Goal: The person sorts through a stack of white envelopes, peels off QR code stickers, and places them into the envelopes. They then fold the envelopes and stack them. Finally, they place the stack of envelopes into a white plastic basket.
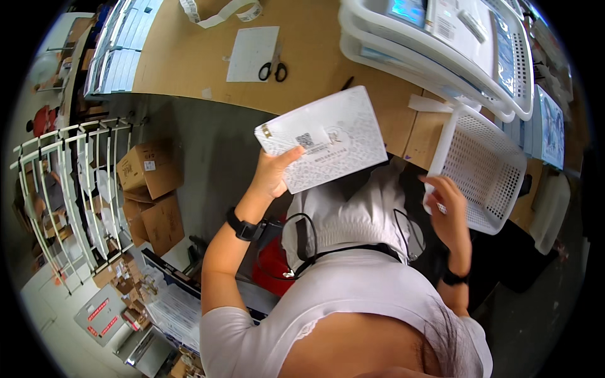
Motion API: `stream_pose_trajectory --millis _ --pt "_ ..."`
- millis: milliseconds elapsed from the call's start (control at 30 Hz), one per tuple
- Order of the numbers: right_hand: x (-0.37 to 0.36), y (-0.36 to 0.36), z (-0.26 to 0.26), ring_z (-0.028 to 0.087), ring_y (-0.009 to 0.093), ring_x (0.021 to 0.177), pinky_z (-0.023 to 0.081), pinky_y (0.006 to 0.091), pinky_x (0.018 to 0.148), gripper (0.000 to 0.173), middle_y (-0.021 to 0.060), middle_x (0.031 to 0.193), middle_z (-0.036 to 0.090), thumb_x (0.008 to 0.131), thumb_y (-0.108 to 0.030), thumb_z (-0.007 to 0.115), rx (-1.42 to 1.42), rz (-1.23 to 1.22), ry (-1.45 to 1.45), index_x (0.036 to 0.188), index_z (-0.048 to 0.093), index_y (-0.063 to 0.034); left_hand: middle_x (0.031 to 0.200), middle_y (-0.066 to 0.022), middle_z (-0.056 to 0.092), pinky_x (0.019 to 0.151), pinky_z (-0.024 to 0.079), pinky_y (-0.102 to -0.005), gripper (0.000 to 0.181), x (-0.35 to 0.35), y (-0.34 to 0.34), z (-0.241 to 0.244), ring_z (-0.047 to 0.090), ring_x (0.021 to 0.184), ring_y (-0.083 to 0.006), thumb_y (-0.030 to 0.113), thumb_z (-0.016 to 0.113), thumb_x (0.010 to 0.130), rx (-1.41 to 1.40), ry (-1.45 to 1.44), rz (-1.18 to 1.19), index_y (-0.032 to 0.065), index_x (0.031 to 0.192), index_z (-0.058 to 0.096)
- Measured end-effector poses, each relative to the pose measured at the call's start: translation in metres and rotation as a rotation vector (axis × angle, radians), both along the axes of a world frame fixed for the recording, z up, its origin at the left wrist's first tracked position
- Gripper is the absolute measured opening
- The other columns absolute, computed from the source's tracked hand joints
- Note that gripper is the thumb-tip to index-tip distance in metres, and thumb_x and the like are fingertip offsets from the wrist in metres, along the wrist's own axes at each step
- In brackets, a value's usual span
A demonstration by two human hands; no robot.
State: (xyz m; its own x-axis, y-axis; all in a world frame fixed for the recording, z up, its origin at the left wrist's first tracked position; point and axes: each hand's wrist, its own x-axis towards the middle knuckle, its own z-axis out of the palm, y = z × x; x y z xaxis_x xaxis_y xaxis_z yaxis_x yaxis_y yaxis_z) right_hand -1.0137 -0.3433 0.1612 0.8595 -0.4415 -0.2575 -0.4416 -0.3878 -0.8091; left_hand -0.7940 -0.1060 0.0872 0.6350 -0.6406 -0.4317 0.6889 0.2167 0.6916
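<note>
My left hand (276,172) grips a flat white patterned box (350,123) by its near left corner, thumb on top. The box bears a printed code and writing, and it is held tilted above my lap, just off the table's front edge. My right hand (446,205) is at the near left side of a white perforated plastic basket (487,175), slightly blurred. Its fingers are loosely bent and apart, and nothing shows in them. Whether it touches the basket rim cannot be made out.
Black-handled scissors (272,72) lie on a white sheet (250,52) on the wooden table (189,61). A label strip (222,16) curls behind. Stacked white baskets (425,52) hold packaged goods at right. Light-blue boxes (123,52) and cardboard cartons (153,165) are at left.
</note>
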Motion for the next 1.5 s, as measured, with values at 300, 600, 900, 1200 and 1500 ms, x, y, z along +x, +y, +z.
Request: stream_pose_trajectory --millis 300,600,900,1200,1500 --pt "0.205 0.024 -0.174 0.050 0.036 0.103 0.046 0.0422 0.084 0.042 0.0170 0.118 0.047 0.077 0.004 0.046 -0.765 0.055 -0.065 0.115 0.052 -0.0130 0.112 -0.0122 0.056 0.085 0.049 -0.0371 0.042 0.082 0.100 0.038 0.058 0.099 -0.0219 -0.002 0.062 0.078 0.068 -0.019 0.042 -0.0020 0.117 0.048" --pt "0.205 -0.003 -0.201 0.055 0.033 0.095 0.047 0.0434 0.071 0.023 0.0109 0.106 0.054 0.080 0.000 0.049 -0.967 0.289 0.180 0.101 0.053 -0.0078 0.111 -0.0123 0.057 0.085 0.049 -0.0355 0.042 0.126 0.109 0.069 0.058 0.100 -0.0207 -0.002 0.062 0.079 -0.012 -0.124 0.091 -0.0030 0.117 0.047" --pt "0.219 0.126 0.031 0.048 0.009 0.057 0.044 0.0200 0.051 0.015 0.0085 0.082 0.045 0.066 0.012 0.046 0.222 -0.120 -0.923 0.077 0.043 0.0020 0.108 -0.0111 0.059 0.083 0.049 -0.0330 0.035 0.124 0.083 0.090 0.059 0.096 -0.0184 -0.003 0.061 0.079 -0.058 -0.218 0.067 -0.0030 0.114 0.052" --pt "0.262 0.158 0.004 0.046 0.008 0.059 0.038 0.0192 0.052 0.014 0.0045 0.069 0.050 0.063 0.009 0.056 0.126 -0.007 -0.949 0.066 0.046 -0.0009 0.102 -0.0105 0.062 0.078 0.051 -0.0316 0.030 0.118 0.075 0.086 0.061 0.089 -0.0170 -0.003 0.062 0.079 0.003 -0.208 0.023 -0.0037 0.108 0.055" --pt "0.270 0.167 -0.006 0.045 0.009 0.050 0.034 0.0197 0.046 0.017 0.0046 0.062 0.048 0.060 0.007 0.056 -0.098 0.005 -0.947 0.063 0.043 -0.0027 0.100 -0.0110 0.063 0.077 0.051 -0.0315 0.029 0.119 0.082 0.078 0.062 0.087 -0.0174 -0.004 0.062 0.079 -0.014 -0.193 0.029 -0.0040 0.107 0.056"
